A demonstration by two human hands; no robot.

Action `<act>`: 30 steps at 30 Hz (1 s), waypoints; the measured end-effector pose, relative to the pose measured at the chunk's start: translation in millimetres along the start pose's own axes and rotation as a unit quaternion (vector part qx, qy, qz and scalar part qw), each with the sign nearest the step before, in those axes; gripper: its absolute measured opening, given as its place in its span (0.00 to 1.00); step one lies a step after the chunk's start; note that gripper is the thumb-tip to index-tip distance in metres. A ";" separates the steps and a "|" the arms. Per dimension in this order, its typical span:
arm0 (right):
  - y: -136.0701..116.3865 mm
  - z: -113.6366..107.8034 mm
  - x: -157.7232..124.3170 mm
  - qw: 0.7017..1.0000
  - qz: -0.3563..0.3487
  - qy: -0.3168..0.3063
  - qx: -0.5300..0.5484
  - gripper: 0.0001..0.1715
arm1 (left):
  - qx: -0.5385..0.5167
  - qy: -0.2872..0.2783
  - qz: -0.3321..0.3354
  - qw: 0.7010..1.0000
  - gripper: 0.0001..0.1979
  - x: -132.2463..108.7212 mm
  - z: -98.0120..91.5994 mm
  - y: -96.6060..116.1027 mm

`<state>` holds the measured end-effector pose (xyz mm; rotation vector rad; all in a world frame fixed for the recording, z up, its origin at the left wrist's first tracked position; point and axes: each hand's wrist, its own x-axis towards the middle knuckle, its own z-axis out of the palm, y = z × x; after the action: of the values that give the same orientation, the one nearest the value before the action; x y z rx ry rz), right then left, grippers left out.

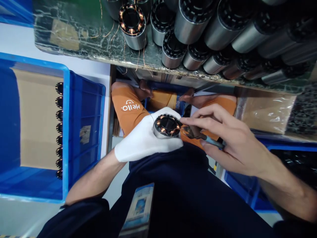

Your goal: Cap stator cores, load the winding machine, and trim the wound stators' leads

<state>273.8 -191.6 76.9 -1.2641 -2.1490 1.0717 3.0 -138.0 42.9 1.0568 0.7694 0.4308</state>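
Note:
My left hand (143, 138), in a white glove, is wrapped round a steel stator (167, 126) with copper windings inside, held over my lap. My bare right hand (230, 138) pinches a thin tool with a blue handle (210, 141); its dark tip touches the stator's right rim. Both hands are closed on what they hold.
A worktable edge (99, 56) above carries several steel stators (193, 23), one with copper windings (131, 24) and loose wires. A blue crate (74, 132) at left holds cardboard and a row of dark parts. Another blue crate (247, 188) sits at right. Orange slippers (128, 107) show below.

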 end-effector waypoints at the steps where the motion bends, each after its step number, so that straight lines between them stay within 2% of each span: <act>1: -0.7 -5.2 -2.9 1.000 0.000 -0.017 -0.023 0.40 | 0.021 -0.001 -0.004 1.000 0.21 -0.7 -0.6 1.5; 4: -2.0 -12.0 -6.3 0.995 -0.016 -0.045 -0.085 0.44 | 0.058 -0.012 -0.011 0.998 0.21 -0.7 1.1 4.7; 10: -4.1 -13.6 -4.9 0.981 -0.025 -0.080 -0.173 0.39 | 0.113 -0.020 -0.029 0.993 0.17 3.4 7.5 6.1; 14: 1.5 -11.0 -3.9 0.985 0.012 -0.110 -0.136 0.38 | 0.123 0.009 -0.044 0.991 0.18 6.9 7.0 -2.1; 19: 5.9 -4.4 0.4 0.985 -0.004 -0.079 -0.152 0.40 | 0.164 0.055 -0.026 0.985 0.18 13.5 13.2 -9.8; 23: 2.6 0.1 1.4 0.984 -0.009 -0.072 -0.165 0.39 | 0.320 0.069 -0.015 0.945 0.17 17.2 24.6 -6.8; 25: 1.5 1.1 0.9 0.985 0.001 -0.069 -0.157 0.39 | 0.353 0.065 -0.007 0.933 0.17 18.4 27.4 -4.7; 30: 2.9 0.3 -2.6 0.976 -0.009 -0.052 -0.212 0.38 | 0.309 0.030 -0.007 0.951 0.18 22.0 22.3 -2.2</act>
<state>276.4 -193.3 74.5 -1.3882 -2.5572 0.7022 34.2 -138.3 39.2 1.6253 0.9969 0.2064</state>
